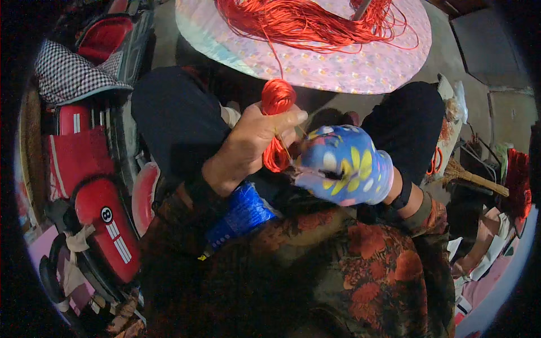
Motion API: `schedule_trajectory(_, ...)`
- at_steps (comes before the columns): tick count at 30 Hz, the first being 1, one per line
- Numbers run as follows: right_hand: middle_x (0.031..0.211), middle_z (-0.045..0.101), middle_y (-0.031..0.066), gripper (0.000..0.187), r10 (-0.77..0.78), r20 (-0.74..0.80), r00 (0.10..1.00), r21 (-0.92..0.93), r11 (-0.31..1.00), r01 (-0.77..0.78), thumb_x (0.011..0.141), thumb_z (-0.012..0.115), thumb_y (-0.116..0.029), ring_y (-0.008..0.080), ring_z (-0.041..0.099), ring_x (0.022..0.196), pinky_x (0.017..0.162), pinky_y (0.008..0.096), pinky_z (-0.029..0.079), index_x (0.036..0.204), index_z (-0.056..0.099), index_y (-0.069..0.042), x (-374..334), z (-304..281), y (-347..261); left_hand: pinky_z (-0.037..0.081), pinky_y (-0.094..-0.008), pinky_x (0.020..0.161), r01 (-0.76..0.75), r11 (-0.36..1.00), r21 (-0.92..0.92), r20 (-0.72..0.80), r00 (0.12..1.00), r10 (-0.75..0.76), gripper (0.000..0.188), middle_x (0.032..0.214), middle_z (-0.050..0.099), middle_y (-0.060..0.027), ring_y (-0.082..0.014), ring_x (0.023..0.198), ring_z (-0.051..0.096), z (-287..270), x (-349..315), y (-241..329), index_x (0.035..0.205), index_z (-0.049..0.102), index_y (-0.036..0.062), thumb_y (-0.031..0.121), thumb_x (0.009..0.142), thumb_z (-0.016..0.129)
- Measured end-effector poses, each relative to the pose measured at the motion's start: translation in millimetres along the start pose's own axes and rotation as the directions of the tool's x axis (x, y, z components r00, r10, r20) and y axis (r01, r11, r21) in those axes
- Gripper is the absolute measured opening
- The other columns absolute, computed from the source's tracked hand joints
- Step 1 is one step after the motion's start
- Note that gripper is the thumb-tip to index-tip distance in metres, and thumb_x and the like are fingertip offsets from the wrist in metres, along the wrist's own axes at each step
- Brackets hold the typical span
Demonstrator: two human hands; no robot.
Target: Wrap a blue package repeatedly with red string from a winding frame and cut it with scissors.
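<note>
My bare left hand (pixel 245 141) grips a small bundle of red cord (pixel 278 97) around its middle, so that a rounded loop end shows above the fist and another below it. One strand runs from the bundle's top to a large heap of red cord (pixel 304 25) on the round table. Close beside it on the right, my right hand (pixel 346 166) wears a blue glove with yellow and white spots. Its fingers are closed near the bundle's lower end, where a thin strand passes between the hands; what exactly they pinch is hidden. A blue cone of twine (pixel 239 217) rests below my left wrist.
The round table (pixel 338 76) has a pink floral cover. To the left stand a red and black vehicle (pixel 104 225) and a checkered cloth (pixel 73 73). On the right lie orange-handled scissors (pixel 435 160), a straw broom (pixel 473 177) and more red cord (pixel 517 186).
</note>
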State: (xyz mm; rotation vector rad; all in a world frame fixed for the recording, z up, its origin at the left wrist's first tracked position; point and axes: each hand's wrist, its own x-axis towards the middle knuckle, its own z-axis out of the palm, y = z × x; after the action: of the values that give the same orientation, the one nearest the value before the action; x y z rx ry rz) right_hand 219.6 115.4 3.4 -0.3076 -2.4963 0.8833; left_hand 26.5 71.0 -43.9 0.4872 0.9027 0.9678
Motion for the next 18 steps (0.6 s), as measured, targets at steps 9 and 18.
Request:
schedule_trajectory(9, 0.077, 0.059, -0.0032, 0.022, 0.722, 0.338, 0.603, 0.678, 0.257, -0.688, 0.09, 0.064, -0.028, 0.0046, 0.052, 0.061, 0.053, 0.0219, 0.043, 0.098, 0.063, -0.007, -39.4, 7.8, 66.8, 0.047, -0.026, 0.06, 0.093, 0.855, 0.51, -0.021, 0.995, -0.096, 0.018, 0.074, 0.06, 0.0012, -0.0064, 0.064, 0.056, 20.4, -5.0, 11.5, 0.092, 0.06, 0.0052, 0.008, 0.079, 0.072)
schedule_trajectory(18, 0.089, 0.068, 0.0052, 0.043, 0.467, -0.059, 0.882, 0.401, 0.821, -0.408, 0.075, 0.078, -0.028, 0.0157, 0.063, 0.082, 0.078, 0.0308, 0.051, 0.108, 0.062, -0.004, -15.2, 16.8, 42.8, 0.05, -0.0263, 0.066, -0.23, 0.376, 0.898, 0.16, 0.965, 0.207, 0.034, 0.085, 0.067, -0.0022, -0.0067, 0.072, 0.06, 4.5, 3.6, -10.0, 0.106, 0.063, 0.0025, 0.006, 0.074, 0.075)
